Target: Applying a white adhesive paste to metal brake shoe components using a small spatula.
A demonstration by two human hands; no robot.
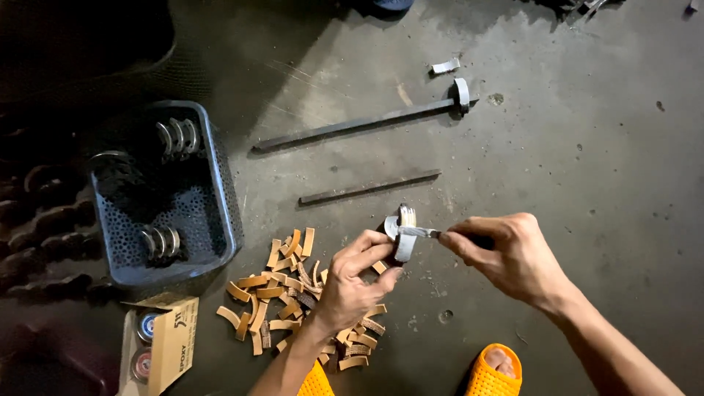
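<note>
Behind the hands (433, 268), half-hidden curved metal piece (405, 233).

Left hand (350, 282) holds curved metal shoe (405, 233) (blade (419, 232) touching).

Down at ground level, it's a bare grey concrete floor (572, 161), scuffed, stained and pocked with small dark spots. Light falls brightest across the middle and right, catching scratches in the surface, while the upper left and far left edge sink into deep shadow.
</note>
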